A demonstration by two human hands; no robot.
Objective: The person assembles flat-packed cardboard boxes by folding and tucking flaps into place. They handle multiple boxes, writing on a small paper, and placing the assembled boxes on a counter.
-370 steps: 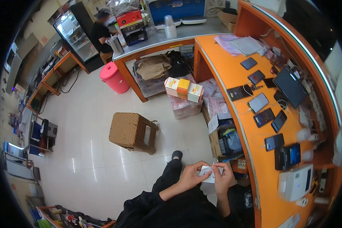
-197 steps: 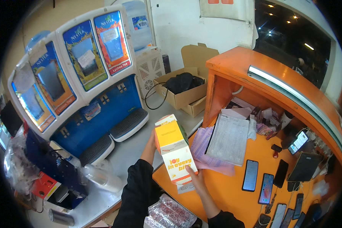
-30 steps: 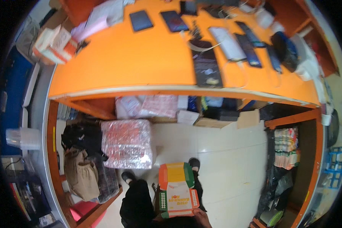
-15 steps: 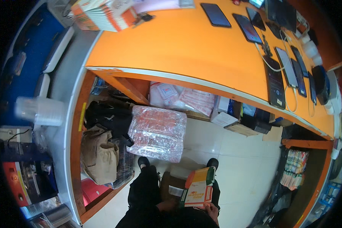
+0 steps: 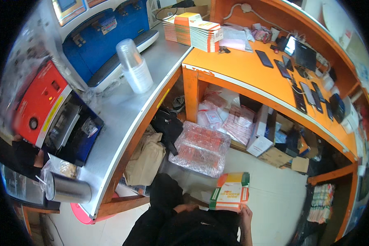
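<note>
A person's right hand [image 5: 246,213], nearly closed, is pinching a flattened white, yellow and orange food carton [image 5: 230,192] by its near-right corner. Lying forward and leftward of this nearer hand, the carton is showing no clear long axis. The left hand [image 5: 186,208] is staying apart, its grip unclear.

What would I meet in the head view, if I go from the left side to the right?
Red-and-blue boxy machine → stack of clear plastic cups → bare left hand → flat orange-white-green cardboard carton, its lower right corner gripped by the right hand → leftmost dark rectangular phone → multicoloured stacked bundle.
</note>
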